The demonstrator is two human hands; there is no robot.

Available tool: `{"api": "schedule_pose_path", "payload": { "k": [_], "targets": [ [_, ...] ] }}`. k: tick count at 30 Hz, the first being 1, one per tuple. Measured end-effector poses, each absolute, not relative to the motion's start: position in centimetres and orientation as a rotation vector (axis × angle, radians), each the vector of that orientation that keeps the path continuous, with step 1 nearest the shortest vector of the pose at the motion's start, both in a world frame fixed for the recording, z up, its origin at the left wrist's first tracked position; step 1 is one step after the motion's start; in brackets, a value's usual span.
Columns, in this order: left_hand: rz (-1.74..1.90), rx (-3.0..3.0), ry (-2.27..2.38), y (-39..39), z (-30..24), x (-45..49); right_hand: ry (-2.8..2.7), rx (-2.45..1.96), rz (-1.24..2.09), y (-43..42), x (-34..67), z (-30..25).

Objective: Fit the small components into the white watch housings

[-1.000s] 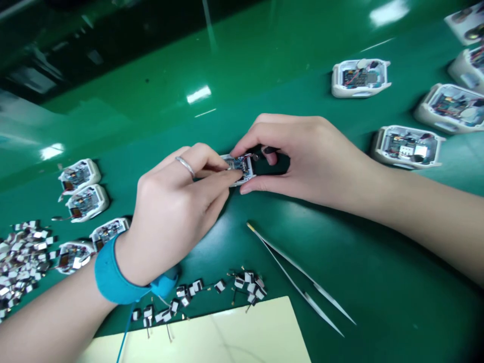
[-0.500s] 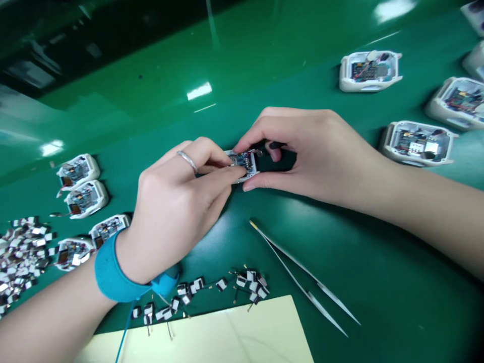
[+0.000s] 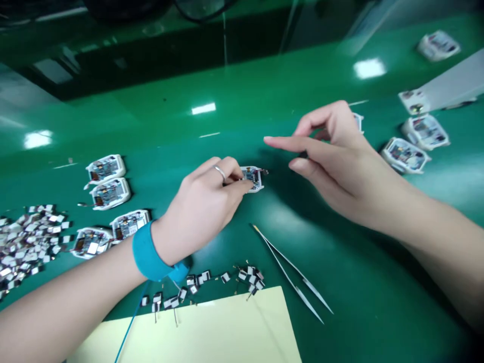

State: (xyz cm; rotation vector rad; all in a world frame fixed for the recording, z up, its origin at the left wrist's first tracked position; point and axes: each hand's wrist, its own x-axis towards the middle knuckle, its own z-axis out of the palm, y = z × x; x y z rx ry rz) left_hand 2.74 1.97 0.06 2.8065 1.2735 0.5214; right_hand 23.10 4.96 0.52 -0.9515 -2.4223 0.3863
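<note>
My left hand (image 3: 202, 206), with a ring and a blue wrist strap (image 3: 149, 254), is closed on a small white open casing (image 3: 253, 178) with a circuit board inside, resting on the green table (image 3: 234, 111). My right hand (image 3: 336, 156) hovers to the right of it, lifted off, fingers stretched out and apart, holding nothing. White tweezers (image 3: 289, 272) lie just below the hands.
Several similar casings lie at the left (image 3: 108, 194) and at the right (image 3: 406, 154). A heap of small silver parts (image 3: 26, 242) sits at far left, more small parts (image 3: 204, 290) near a cream sheet (image 3: 212, 327) at the front edge.
My right hand has let go of the casing and lifted away to the right, fingers opening. The left hand keeps its hold. The view has shifted, showing more of the table's far side.
</note>
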Motion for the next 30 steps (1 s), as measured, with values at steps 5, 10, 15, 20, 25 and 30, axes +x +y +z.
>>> {"api": "schedule_pose_path", "payload": {
  "k": [5,10,15,20,25,30],
  "targets": [
    [0.542,2.839,1.226,2.0,-0.1,2.5,-2.149,-0.975,0.469,3.5,21.5,1.4],
    [0.536,2.858,1.200,2.0,-0.1,2.3,-1.993,-0.943,0.477,3.0,20.0,-0.4],
    [0.477,2.804,1.218,2.0,-0.1,2.4,-2.016,-0.877,0.363,3.3,19.9,-1.0],
    [0.447,2.800,1.225,2.0,-0.2,2.4,-2.039,-0.868,0.282,2.9,19.7,-1.2],
    [0.465,2.814,1.221,2.0,-0.2,2.4,-2.053,-0.890,0.275,2.7,19.5,-1.5],
    [0.493,2.810,1.215,2.1,-0.1,2.3,-2.041,-0.891,0.332,3.0,19.5,-1.6]
  ]
}}
